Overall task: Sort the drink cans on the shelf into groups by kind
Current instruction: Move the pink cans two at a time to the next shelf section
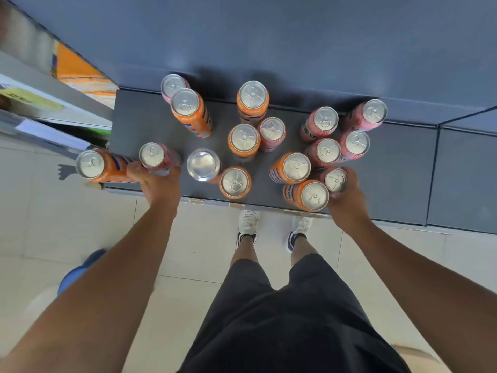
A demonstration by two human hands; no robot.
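Observation:
Several orange cans and several pink cans stand mixed on a dark grey shelf [150, 122], seen from above. My left hand [157, 181] grips a pink can [152, 155] near the shelf's front left; an orange can [91, 165] stands just left of it at the corner. My right hand [349, 195] grips another pink can [335, 180] at the front right, beside an orange can [313, 196]. A group of pink cans [328, 152] fills the right rear. One upside-down can [203, 164] stands in the middle front.
A dark grey back wall [269, 36] rises behind the shelf. Another shelf section [462, 179] continues to the right. Further shelving with orange packaging [80, 71] lies to the left. My legs and white shoes [248, 224] stand on pale floor tiles below the front edge.

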